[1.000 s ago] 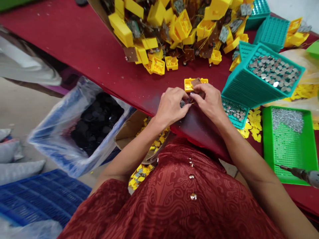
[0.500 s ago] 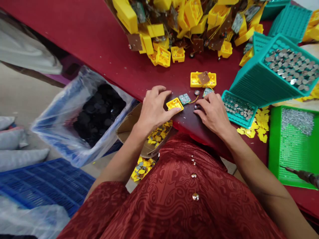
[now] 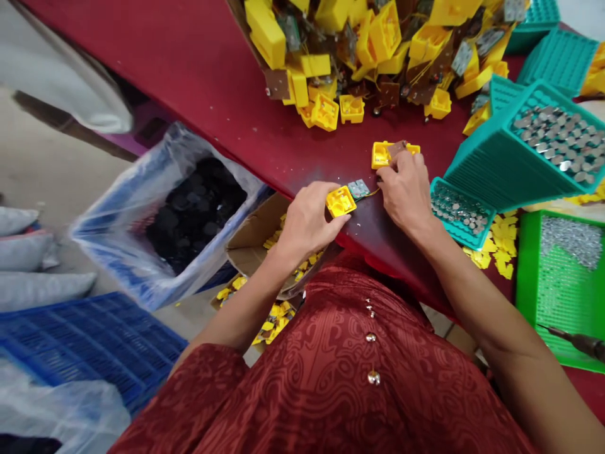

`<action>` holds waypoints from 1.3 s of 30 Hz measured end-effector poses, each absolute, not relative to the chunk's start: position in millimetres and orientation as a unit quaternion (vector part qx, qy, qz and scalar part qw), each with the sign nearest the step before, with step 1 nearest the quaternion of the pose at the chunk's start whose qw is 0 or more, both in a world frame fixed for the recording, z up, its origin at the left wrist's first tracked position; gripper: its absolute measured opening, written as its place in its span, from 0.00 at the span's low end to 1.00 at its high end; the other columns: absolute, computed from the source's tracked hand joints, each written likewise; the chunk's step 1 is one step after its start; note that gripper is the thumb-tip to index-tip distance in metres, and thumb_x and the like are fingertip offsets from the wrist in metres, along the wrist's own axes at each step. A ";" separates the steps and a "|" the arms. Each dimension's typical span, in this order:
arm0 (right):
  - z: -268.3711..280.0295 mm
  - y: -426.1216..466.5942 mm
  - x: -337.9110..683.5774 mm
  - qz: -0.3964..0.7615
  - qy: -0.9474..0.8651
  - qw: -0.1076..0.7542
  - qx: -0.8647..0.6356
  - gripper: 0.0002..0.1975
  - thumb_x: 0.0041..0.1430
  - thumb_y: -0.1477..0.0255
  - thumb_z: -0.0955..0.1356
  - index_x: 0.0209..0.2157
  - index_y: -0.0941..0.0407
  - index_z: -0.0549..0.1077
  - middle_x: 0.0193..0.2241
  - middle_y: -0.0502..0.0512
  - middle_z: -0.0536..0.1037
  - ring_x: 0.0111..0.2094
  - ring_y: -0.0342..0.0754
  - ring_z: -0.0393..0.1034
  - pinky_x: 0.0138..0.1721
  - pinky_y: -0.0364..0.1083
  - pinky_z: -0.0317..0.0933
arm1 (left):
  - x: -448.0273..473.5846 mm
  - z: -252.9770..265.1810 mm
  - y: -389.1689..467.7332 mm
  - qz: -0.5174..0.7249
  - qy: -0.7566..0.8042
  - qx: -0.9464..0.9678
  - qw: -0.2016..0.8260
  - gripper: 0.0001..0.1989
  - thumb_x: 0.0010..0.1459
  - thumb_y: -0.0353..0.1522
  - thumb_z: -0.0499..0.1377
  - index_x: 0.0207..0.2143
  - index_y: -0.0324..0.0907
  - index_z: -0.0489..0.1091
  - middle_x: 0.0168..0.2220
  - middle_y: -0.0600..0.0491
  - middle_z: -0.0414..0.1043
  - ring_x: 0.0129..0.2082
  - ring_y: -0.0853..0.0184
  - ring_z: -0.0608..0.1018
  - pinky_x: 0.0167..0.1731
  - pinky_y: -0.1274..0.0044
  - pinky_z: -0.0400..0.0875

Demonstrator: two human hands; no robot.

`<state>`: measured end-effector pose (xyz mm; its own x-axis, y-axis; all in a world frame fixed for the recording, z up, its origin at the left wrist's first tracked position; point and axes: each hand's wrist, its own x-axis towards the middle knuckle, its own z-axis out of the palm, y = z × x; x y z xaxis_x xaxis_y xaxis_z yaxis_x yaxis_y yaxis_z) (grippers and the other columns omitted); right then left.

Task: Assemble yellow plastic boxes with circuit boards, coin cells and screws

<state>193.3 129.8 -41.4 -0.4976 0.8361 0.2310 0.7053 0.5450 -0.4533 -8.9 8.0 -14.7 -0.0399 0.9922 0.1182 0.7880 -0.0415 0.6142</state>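
Note:
My left hand (image 3: 309, 217) grips a small yellow plastic case (image 3: 341, 202) between thumb and fingers at the table's near edge, its hollow side facing up. Beside the case lies a green circuit board (image 3: 358, 189) with a thin yellow wire (image 3: 373, 193) running toward my right hand (image 3: 404, 189). The right fingertips are pinched together near the wire's end; what is between them is hidden. Just beyond them rests a longer yellow case (image 3: 380, 155) with a brown board (image 3: 397, 148) on it, partly covered by the right hand.
A heap of yellow cases (image 3: 326, 112) with boards and wires lies at the back. On the right are stacked teal trays (image 3: 491, 170) of metal discs and a green tray (image 3: 528, 277) with a screwdriver (image 3: 579, 342). A plastic-lined crate (image 3: 113, 252) of black discs stands left.
My right hand has moved away from me toward the longer case, now hiding the small round parts. The left fingers have closed around the small case. The view has shifted slightly.

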 end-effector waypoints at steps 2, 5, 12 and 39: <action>-39.4 126.9 194.8 0.140 -0.854 0.207 -0.456 0.08 0.70 0.69 0.65 0.40 0.56 0.74 0.49 0.67 0.76 0.54 0.64 0.67 0.60 0.69 0.65 | -8.5 -8.6 9.5 0.301 0.661 0.655 0.210 0.20 0.57 0.32 0.65 0.53 0.42 0.72 0.54 0.44 0.83 0.51 0.55 0.83 0.55 0.64 0.77; -26.0 113.3 205.1 0.169 -0.843 0.237 -0.452 0.07 0.64 0.71 0.68 0.43 0.55 0.74 0.45 0.63 0.79 0.47 0.59 0.71 0.56 0.62 0.69 | -7.7 -5.5 12.0 0.345 0.651 0.627 0.252 0.20 0.55 0.30 0.63 0.52 0.41 0.72 0.53 0.45 0.83 0.51 0.58 0.83 0.55 0.66 0.78; -13.1 58.2 232.1 0.402 -0.700 0.332 -0.488 0.11 0.57 0.70 0.70 0.42 0.54 0.78 0.38 0.53 0.81 0.32 0.44 0.72 0.38 0.48 0.69 | -5.0 -4.6 -3.8 0.361 0.617 0.438 0.546 0.31 0.49 0.35 0.71 0.57 0.41 0.74 0.49 0.44 0.83 0.42 0.59 0.85 0.36 0.70 0.82; -34.3 -26.5 265.9 0.093 -0.815 0.250 -0.514 0.09 0.73 0.65 0.69 0.41 0.54 0.79 0.39 0.57 0.79 0.40 0.52 0.69 0.43 0.53 0.64 | 25.4 -10.7 -57.9 0.356 0.566 0.084 0.739 0.11 0.67 0.37 0.60 0.46 0.43 0.78 0.51 0.42 0.85 0.49 0.55 0.88 0.57 0.63 0.84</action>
